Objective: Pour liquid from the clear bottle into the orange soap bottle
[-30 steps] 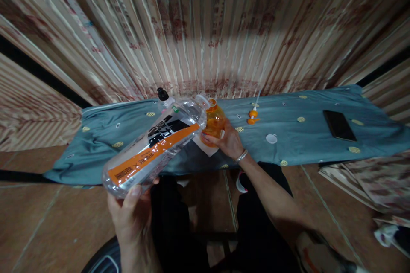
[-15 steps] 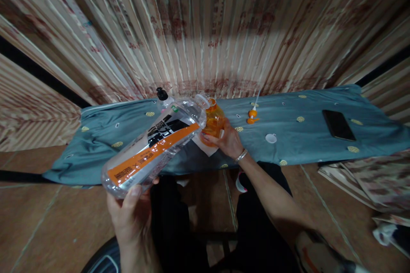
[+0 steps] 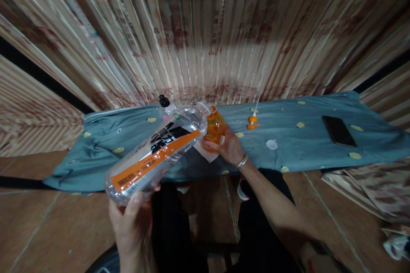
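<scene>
A large clear bottle (image 3: 156, 153) with an orange and silver label lies tilted in the air, its neck toward the upper right. My left hand (image 3: 133, 217) grips it near its base. The bottle's mouth is at the open top of an orange translucent bottle (image 3: 215, 126). Around that orange bottle's right side are the fingers of my right hand (image 3: 229, 145). A white paper (image 3: 208, 153) lies partly under the orange bottle. An orange pump head (image 3: 253, 123) with a clear tube rests on the cloth to the right.
The narrow surface has a teal patterned cloth (image 3: 297, 136). On it are a white round cap (image 3: 271, 144), a dark phone (image 3: 338, 130) at the right and a black-topped bottle (image 3: 165, 102) behind the large one. A striped curtain (image 3: 205, 30) hangs behind.
The whole view has shifted, so things sit slightly lower in the picture. Both hands keep their holds, and the two bottles stay mouth to mouth.
</scene>
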Tool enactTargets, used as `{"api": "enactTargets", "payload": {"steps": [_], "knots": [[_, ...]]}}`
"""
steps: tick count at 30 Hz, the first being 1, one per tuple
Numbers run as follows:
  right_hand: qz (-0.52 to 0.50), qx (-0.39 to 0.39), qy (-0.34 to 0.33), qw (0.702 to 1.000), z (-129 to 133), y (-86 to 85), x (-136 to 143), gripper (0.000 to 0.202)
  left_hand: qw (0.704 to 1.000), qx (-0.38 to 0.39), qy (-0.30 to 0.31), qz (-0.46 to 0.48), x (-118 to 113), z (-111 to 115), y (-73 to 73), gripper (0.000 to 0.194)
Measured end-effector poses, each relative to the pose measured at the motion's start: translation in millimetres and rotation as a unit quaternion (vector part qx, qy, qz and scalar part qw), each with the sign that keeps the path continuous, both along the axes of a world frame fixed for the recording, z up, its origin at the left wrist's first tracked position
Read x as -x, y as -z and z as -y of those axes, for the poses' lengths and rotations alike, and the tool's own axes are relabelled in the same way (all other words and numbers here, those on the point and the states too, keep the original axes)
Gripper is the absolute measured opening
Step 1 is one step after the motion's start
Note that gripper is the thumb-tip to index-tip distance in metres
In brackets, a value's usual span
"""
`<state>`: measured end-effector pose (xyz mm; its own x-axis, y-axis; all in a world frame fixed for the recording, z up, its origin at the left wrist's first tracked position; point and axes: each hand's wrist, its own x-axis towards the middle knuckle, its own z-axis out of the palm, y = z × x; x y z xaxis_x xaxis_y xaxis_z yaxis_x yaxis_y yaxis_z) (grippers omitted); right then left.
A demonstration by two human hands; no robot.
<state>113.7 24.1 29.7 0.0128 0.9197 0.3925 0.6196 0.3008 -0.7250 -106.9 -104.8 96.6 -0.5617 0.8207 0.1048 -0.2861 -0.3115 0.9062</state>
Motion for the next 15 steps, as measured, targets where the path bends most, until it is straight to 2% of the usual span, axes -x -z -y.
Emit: {"api": "enactTargets", "payload": {"steps": [15], "knots": [[-0.014, 0.023, -0.007, 1.000, 1.1, -2.4, 1.0, 0.068, 1.000, 0.007, -0.028, -0.012, 3.0, 2.5, 6.1, 0.045]]}}
